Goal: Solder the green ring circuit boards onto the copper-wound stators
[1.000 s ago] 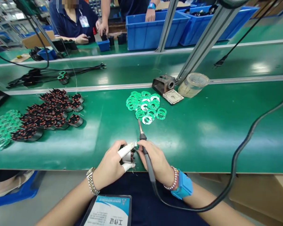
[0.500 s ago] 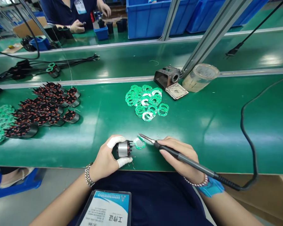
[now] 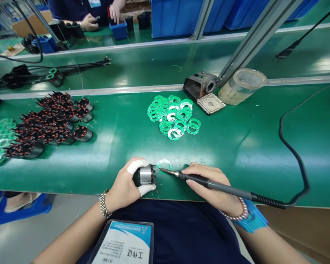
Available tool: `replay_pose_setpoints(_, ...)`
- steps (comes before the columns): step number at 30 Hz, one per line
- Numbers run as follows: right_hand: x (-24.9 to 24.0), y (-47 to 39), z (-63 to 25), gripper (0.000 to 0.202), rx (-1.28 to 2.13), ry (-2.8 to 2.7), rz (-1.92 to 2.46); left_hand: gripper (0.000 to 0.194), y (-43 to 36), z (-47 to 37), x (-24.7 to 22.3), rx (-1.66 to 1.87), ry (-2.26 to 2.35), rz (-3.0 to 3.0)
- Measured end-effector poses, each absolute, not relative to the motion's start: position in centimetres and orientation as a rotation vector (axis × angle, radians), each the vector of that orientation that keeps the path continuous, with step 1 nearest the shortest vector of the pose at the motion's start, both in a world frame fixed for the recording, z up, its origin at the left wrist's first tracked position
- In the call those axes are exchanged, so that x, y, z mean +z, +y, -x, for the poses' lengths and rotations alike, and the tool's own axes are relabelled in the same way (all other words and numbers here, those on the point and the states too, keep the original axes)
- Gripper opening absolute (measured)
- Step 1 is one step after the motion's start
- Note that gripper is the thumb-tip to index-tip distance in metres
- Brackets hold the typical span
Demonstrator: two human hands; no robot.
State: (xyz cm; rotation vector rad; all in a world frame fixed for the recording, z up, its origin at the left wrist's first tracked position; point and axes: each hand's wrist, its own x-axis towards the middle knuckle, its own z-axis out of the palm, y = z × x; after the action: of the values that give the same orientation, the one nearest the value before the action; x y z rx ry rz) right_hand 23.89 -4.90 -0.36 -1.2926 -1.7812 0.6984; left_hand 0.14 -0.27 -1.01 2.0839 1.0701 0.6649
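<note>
My left hand [image 3: 128,181], with white covers on thumb and a finger, grips a motor stator [image 3: 146,175] lying on its side, its pin end facing right. Thin wire ends hang from its lower right. My right hand [image 3: 209,183] is closed around a soldering iron [image 3: 217,186], whose tip points left, close to the stator's pins. Under the tip, a green ring-shaped circuit board [image 3: 164,162] lies on the bench; whether the tip touches it I cannot tell.
More ring boards [image 3: 176,113] lie in a loose pile ahead. Many wound stators [image 3: 49,124] stand at left beside another heap of boards [image 3: 0,141]. An iron holder [image 3: 199,86], a sponge tray [image 3: 211,103] and a cloudy tub [image 3: 242,86] stand behind. The iron's cord [image 3: 288,146] loops at right. A co-worker's hands [image 3: 89,22] are opposite.
The soldering iron's tip has moved down and left, from above the ring board to over its lower part near the stator pins. The co-worker's hand has reached to a small blue bin.
</note>
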Motion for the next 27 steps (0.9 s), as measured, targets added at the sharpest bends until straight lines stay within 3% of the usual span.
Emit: replay_pose_setpoints(27,-0.08,-4.79,-23.73,0.012,0.781,-1.779,1.228,0.047,-0.13,-0.18,-0.98,0.663,1.078,-2.070)
